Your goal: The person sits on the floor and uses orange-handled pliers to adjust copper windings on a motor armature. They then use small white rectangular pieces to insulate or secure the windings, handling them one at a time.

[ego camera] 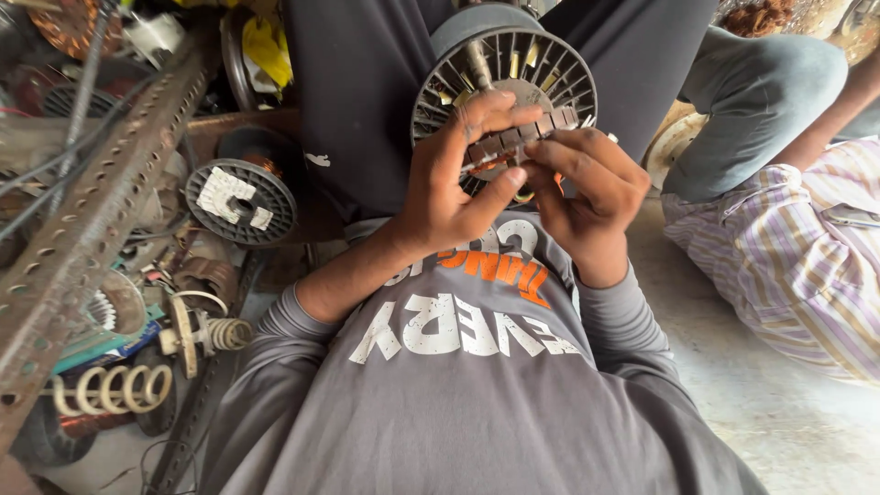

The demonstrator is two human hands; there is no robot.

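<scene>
Both hands (522, 183) gripping stator (504, 69), (second stator (241, 202) nearby)

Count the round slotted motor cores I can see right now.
2. One slotted core rests in the lap, under the left hand and right hand. A second core lies among the clutter to the left; more may be hidden.

A pale, dusty concrete floor (788, 412) spreads below and to the right of the fingers, lit by soft, even daylight. Far to their left, a rusty perforated angle-iron bar (92, 229) slants across a heap of scrap: a slotted steel core (241, 202) with white paper scraps, wire springs (110, 390) lower down, and dark cables (64, 156). To the right of the fingers, another person in a striped shirt (807, 266) and grey trousers (761, 101) sits on the floor.
</scene>
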